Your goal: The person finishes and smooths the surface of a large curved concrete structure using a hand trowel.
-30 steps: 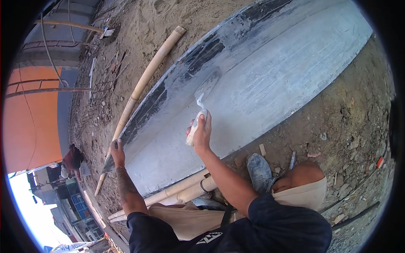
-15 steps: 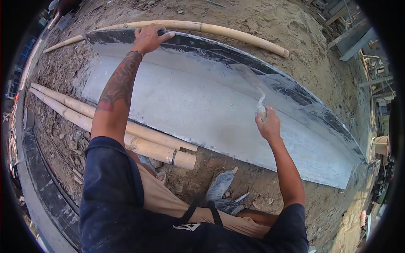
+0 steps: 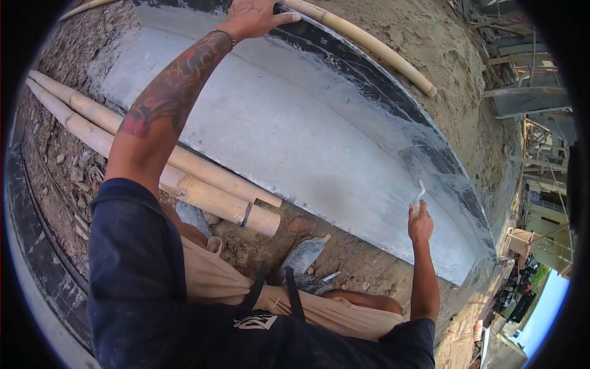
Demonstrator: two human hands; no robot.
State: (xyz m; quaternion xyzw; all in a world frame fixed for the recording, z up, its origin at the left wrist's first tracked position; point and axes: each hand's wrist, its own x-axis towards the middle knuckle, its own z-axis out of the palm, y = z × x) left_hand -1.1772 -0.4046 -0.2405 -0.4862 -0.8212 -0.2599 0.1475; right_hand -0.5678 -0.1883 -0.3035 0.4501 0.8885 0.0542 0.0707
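My right hand (image 3: 421, 224) is closed around the handle of a plastering trowel (image 3: 420, 192). Its grey blade lies against the inner face of a long upright board (image 3: 362, 71), blending with the wet grey coating there. My left hand (image 3: 257, 18) grips the top edge of this board, thumb on the near side; the other fingers are partly hidden behind it and cut off by the frame. A smooth grey slab (image 3: 276, 132) runs along the foot of the board, between it and my body.
Two bamboo poles (image 3: 212, 203) lie on the dirt in front of the slab. Another bamboo pole (image 3: 375, 46) rests behind the board. Sandy soil (image 3: 455, 67) rises beyond, and wooden planks (image 3: 528, 98) stand at the far right. My shoe (image 3: 302, 255) is near the slab's front edge.
My right hand has moved the trowel to the right along the board. My left hand stays on the top edge, while the view has shifted and turned, showing more at the right.
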